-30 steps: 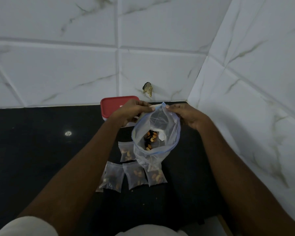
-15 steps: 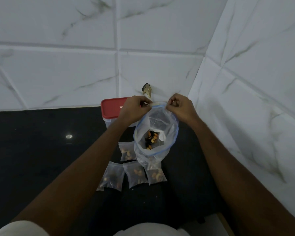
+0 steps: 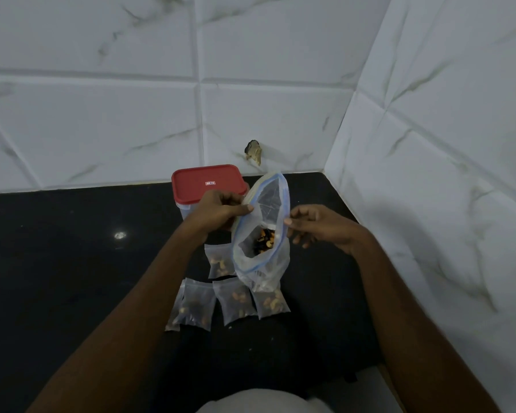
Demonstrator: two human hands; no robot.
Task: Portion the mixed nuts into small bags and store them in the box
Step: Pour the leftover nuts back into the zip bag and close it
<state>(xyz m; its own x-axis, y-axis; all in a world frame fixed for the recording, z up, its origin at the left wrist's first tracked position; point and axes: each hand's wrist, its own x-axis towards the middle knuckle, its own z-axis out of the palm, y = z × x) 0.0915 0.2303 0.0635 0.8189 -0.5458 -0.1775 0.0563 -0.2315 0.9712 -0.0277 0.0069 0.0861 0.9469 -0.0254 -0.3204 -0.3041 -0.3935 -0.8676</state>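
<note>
Filled small bags (image 3: pixel 234 299) lie before the closed box (image 3: pixel 209 183), unstored; nuts (image 3: pixel 264 241) remain in the big bag (image 3: pixel 262 263), left hand (image 3: pixel 218 213) pinching its rim; grip of right hand (image 3: pixel 319 225) unclear.

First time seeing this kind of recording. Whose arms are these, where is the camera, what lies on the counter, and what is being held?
No machine here: a person works bare-handed, and the camera sits on their head, looking down at both arms. The left hand pinches the rim of a large zip bag with mixed nuts at its bottom. The right hand has fingertips at the opposite rim, though a firm hold is unclear. On the black counter lie several filled small bags, and behind them stands a box with its red lid on.
</note>
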